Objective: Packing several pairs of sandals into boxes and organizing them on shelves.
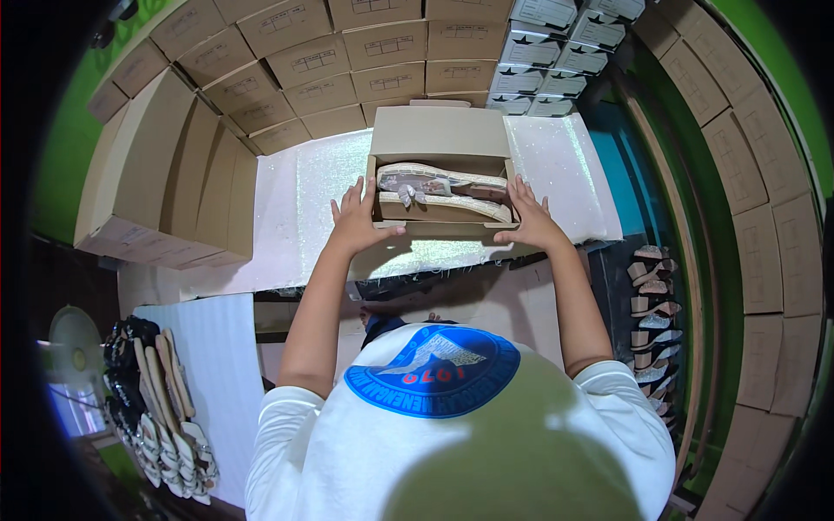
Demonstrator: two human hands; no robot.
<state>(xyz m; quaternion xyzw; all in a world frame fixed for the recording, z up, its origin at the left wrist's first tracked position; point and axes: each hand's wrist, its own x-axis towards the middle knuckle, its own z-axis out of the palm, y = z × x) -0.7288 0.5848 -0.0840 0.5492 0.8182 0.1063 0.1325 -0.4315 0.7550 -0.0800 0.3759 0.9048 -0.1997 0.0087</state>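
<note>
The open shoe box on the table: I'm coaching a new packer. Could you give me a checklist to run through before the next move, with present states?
1. Left hand at the left side of the box: ok, fingers spread.
2. Right hand at the right side: ok, fingers spread.
3. Two shoes inside: ok, lying lengthwise.
4. Lid closed: not ok, it is open at the far side.
5. Shoes matching in size: cannot tell.
6. Box bottom flat on the table: cannot tell, hidden.
</note>
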